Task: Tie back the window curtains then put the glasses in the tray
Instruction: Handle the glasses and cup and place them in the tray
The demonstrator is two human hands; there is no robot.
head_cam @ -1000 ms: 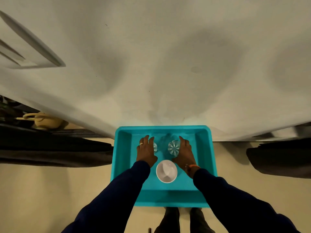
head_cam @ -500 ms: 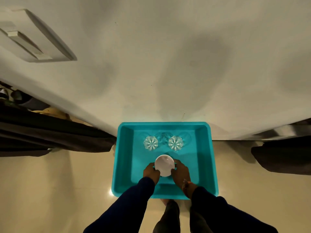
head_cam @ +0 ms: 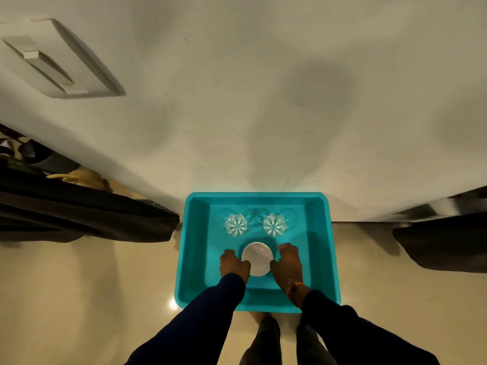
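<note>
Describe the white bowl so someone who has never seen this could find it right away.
Find the teal tray on the floor against the wall. Inside, nearer the person than the two clear glasses, sits the white bowl: the only opaque, plain white dish, between both hands.

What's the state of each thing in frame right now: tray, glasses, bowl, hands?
teal tray: on the floor against the wall, holding two glasses and a bowl.
left glass: upright in the tray's far part, untouched.
right glass: upright beside it, apart, untouched.
white bowl: upright in the tray, between both hands.
left hand: fingers curled at the bowl's left edge.
right hand: fingers curled at the bowl's right edge.
</note>
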